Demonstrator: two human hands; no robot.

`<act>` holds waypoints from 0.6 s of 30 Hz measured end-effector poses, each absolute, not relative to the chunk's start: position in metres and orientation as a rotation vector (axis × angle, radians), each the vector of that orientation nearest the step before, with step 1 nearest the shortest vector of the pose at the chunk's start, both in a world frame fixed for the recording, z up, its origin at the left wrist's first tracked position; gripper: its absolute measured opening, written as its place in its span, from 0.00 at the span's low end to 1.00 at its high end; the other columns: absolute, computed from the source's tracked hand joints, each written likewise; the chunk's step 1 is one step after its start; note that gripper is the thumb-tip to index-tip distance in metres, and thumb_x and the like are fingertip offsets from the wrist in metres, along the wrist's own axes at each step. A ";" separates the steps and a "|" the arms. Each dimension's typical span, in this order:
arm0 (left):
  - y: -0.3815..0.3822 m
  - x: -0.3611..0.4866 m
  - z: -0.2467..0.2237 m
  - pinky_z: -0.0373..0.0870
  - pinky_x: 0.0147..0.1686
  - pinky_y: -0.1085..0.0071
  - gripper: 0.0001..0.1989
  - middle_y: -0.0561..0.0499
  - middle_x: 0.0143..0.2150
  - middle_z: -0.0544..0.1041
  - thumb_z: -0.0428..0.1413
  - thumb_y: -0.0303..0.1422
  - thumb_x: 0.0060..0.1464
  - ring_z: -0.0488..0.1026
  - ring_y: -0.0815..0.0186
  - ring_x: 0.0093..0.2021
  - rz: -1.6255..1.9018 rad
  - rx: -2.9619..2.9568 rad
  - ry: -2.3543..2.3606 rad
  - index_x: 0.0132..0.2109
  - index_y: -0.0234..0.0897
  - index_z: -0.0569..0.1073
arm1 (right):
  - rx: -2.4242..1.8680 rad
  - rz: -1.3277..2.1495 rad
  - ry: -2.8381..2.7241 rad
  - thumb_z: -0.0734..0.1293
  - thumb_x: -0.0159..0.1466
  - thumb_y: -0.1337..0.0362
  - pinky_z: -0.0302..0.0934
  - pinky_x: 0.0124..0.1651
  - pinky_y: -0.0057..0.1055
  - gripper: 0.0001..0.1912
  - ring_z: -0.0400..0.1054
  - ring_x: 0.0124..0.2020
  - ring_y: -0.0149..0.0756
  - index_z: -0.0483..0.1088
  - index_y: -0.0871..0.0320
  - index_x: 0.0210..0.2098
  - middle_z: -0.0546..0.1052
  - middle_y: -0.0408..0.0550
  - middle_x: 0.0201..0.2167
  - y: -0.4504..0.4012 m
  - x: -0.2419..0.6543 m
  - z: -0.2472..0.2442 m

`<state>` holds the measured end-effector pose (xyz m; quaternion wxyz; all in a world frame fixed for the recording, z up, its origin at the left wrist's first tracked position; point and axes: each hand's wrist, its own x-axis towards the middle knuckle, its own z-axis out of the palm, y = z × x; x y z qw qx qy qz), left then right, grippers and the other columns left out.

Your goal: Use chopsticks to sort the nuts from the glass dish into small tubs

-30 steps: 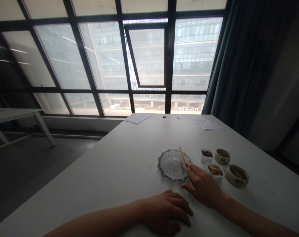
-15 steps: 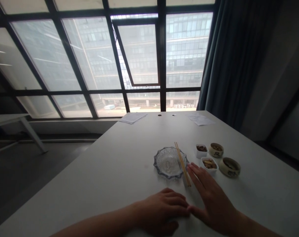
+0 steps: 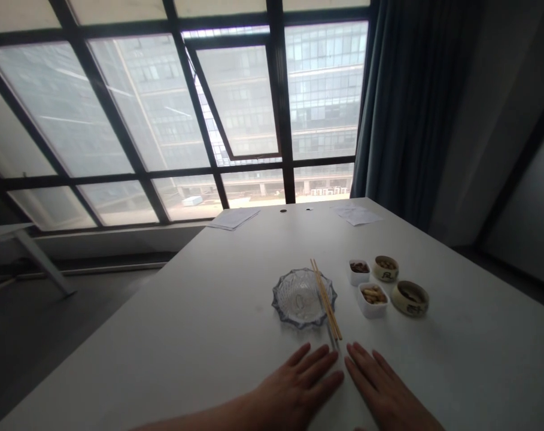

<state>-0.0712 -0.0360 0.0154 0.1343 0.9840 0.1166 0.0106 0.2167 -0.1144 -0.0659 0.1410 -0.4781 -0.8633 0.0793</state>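
Note:
My left hand (image 3: 301,383) lies palm down with its fingers stretched out, just below the near ends of the chopsticks. Beside it my right hand (image 3: 382,386) is also flat, fingers extended, holding nothing. A pair of wooden chopsticks (image 3: 326,302) rests across the right side of a scalloped glass dish (image 3: 298,299), whose inside holds nothing I can see. To the right stand a white cup of dark pieces (image 3: 359,274) and a white cup of pale brown pieces (image 3: 373,302). Two round ceramic bowls, one smaller (image 3: 385,269) and one larger (image 3: 410,299), sit beyond them with contents inside.
Everything stands on a long white table (image 3: 200,335). Stacked papers (image 3: 233,218) lie at its far left corner, and loose papers (image 3: 356,214) at the far right. A dark curtain (image 3: 406,120) hangs beside the large window. Another table (image 3: 6,232) is at the left.
My right hand has drawn back toward me from beside the chopsticks and white cups. My left hand's fingers have spread and straightened. The view has shifted slightly to the right.

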 end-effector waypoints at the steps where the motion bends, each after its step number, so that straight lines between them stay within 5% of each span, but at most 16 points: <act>1: -0.036 -0.071 0.018 0.46 0.76 0.45 0.42 0.40 0.80 0.46 0.52 0.51 0.68 0.47 0.47 0.79 0.030 2.849 0.337 0.79 0.41 0.44 | -1.440 0.326 -2.479 0.71 0.66 0.51 0.50 0.73 0.59 0.45 0.48 0.75 0.66 0.56 0.63 0.76 0.50 0.63 0.76 -0.115 0.212 -0.056; 4: -0.037 -0.071 0.026 0.46 0.75 0.44 0.44 0.40 0.79 0.45 0.51 0.55 0.67 0.46 0.45 0.79 -0.011 2.865 0.358 0.79 0.41 0.44 | -1.583 0.592 -2.454 0.71 0.65 0.56 0.44 0.74 0.61 0.45 0.43 0.76 0.65 0.55 0.68 0.75 0.48 0.65 0.76 -0.120 0.199 -0.009; 8: -0.038 -0.069 0.031 0.53 0.73 0.41 0.43 0.39 0.79 0.48 0.52 0.55 0.67 0.49 0.43 0.78 -0.079 2.979 0.356 0.79 0.43 0.46 | -1.661 0.781 -2.253 0.69 0.69 0.56 0.54 0.73 0.52 0.34 0.53 0.75 0.58 0.66 0.62 0.71 0.58 0.61 0.74 -0.149 0.207 0.057; 13: -0.030 -0.060 0.005 0.62 0.71 0.49 0.38 0.43 0.77 0.56 0.54 0.46 0.69 0.55 0.49 0.77 0.080 3.208 0.104 0.78 0.42 0.50 | -1.644 0.361 -1.735 0.67 0.71 0.46 0.67 0.66 0.43 0.23 0.73 0.63 0.50 0.78 0.46 0.62 0.78 0.48 0.62 -0.220 0.280 0.108; 18: -0.036 -0.032 -0.023 0.59 0.72 0.59 0.29 0.49 0.73 0.66 0.48 0.45 0.72 0.58 0.59 0.75 0.574 3.269 -0.339 0.75 0.45 0.58 | -1.797 -0.196 -0.868 0.65 0.73 0.45 0.74 0.52 0.36 0.24 0.81 0.41 0.40 0.82 0.59 0.49 0.84 0.60 0.44 -0.313 0.421 0.113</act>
